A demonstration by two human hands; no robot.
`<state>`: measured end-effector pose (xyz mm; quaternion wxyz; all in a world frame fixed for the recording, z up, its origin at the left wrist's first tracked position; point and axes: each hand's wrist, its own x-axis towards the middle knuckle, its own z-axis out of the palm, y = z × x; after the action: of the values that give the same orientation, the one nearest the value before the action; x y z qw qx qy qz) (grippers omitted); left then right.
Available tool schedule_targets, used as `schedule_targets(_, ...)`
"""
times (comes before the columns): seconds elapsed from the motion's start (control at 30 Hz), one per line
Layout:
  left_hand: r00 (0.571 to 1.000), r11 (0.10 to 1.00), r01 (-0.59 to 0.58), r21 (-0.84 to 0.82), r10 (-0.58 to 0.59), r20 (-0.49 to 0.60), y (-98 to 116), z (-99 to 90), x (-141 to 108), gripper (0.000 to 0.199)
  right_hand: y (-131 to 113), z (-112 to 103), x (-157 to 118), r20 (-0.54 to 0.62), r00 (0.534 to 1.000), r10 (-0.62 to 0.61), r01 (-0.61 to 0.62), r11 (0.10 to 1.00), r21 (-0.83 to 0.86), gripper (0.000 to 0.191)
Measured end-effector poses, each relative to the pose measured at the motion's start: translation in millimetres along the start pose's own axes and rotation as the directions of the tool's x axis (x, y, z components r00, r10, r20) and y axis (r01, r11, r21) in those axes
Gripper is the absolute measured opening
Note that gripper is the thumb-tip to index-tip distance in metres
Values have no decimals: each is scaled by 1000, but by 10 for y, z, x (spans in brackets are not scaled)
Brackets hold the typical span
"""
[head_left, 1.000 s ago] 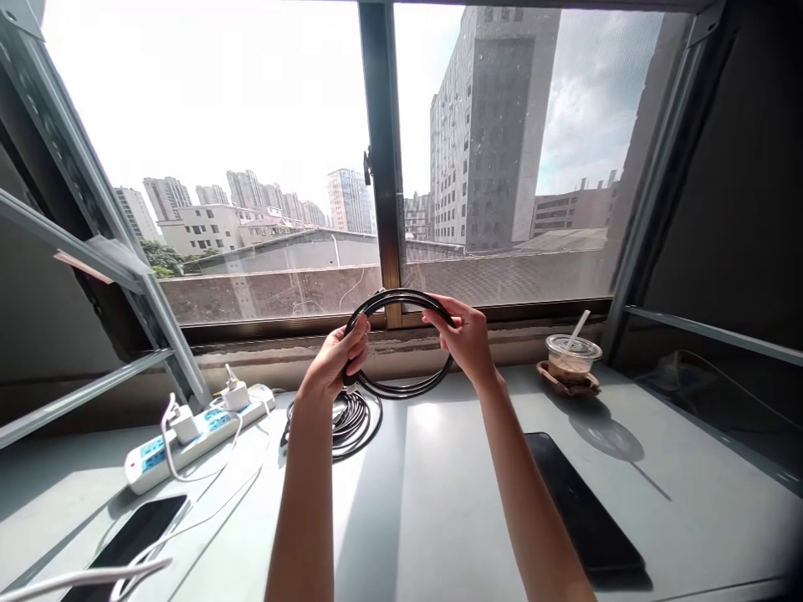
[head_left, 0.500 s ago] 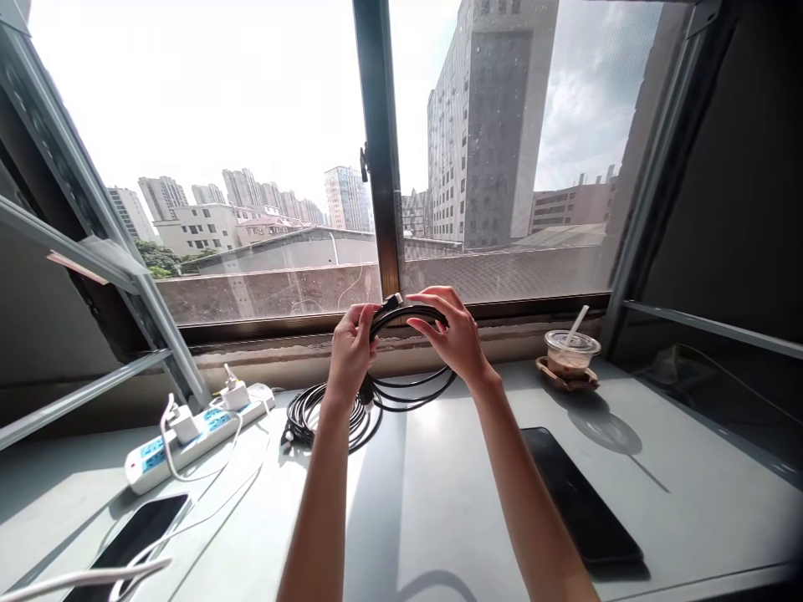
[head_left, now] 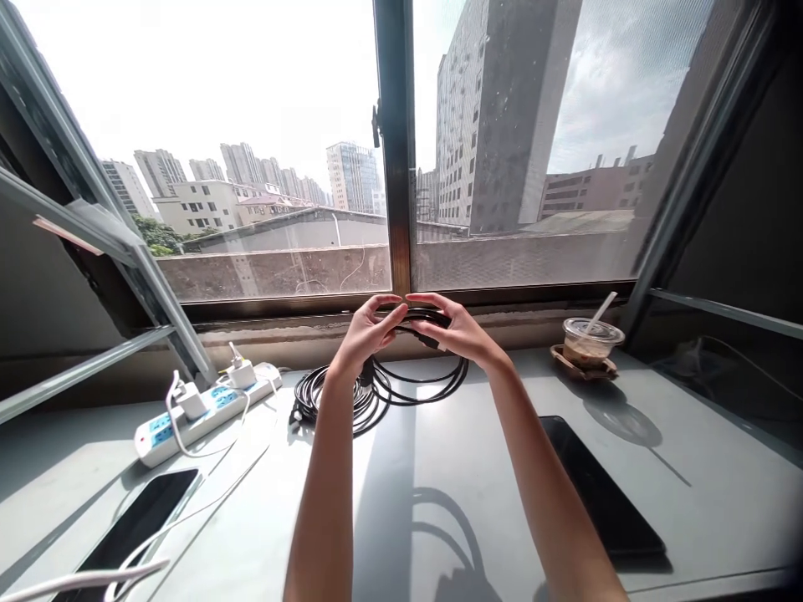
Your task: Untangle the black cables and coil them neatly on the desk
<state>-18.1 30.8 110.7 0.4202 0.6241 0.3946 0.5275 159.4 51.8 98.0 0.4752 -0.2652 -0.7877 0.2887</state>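
A black cable (head_left: 425,315) is wound into several loops and held up above the table between my two hands. My left hand (head_left: 367,336) grips the loops from the left, thumb and fingers closed around them. My right hand (head_left: 462,332) pinches the loops on the other side. A dark cable connector (head_left: 427,340) hangs just inside the loops, close to my right thumb. Behind my left wrist lies a second coil of black cable (head_left: 312,395) on the table, partly covered by that arm. Where the lower loops meet this coil I cannot make out.
To the left are a white power strip (head_left: 204,426) with plugged-in chargers and a phone (head_left: 141,522) crossed by a white cable. On the right lie a black tablet-like device (head_left: 606,493) and a drink cup (head_left: 586,344) in a cardboard holder. A window frame (head_left: 401,167) stands behind.
The connector has gone from my left fingertips to the right side of the loops. My left fingers have reached over the coil. The whole view has shifted slightly.
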Motion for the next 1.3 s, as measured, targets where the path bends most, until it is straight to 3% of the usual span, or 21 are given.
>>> schedule_targets(0.07,997,996,78,-40,-78,-4,-81,-16,50,56,0,12,-9,-31,999,-21,17,993,-113,59)
schedule_targets(0.13,985,978,167,-122,-160,67,-171,-35,102,51,21,30,-11,-54,997,-59,40,955,-295,63)
schedule_targets(0.2,964,950,237,-203,-204,172,-266,-51,154,44,93,53,0,-61,994,-96,57,883,-465,50)
schedule_targets(0.27,947,931,278,-238,-225,229,-357,-59,199,39,229,75,23,-59,993,-107,60,848,-527,33)
schedule_targets(0.43,946,931,308,-197,-276,172,-478,-85,212,28,678,101,71,-41,998,-54,40,957,-287,29)
schedule_targets(0.67,950,950,312,-6,-312,-25,-495,-128,141,46,952,103,58,-157,984,89,-118,975,-186,40)
schedule_targets(0.8,911,911,403,82,-391,-130,-676,-95,196,54,1083,175,46,-266,948,176,-220,965,-145,41)
schedule_targets(0.9,891,899,431,78,-410,-193,-829,-46,252,42,1177,240,25,-362,900,242,-305,944,-128,39)
schedule_targets(1.03,915,935,352,-33,-352,-196,-884,21,321,13,1198,277,17,-425,851,308,-391,912,-122,35)
schedule_targets(1.17,933,950,302,-80,-312,-179,-861,31,386,22,1129,226,67,-414,845,339,-434,887,-159,34)
schedule_targets(1.3,926,932,358,57,-347,-145,-915,-31,382,20,1196,180,61,-398,837,376,-478,857,-195,29)
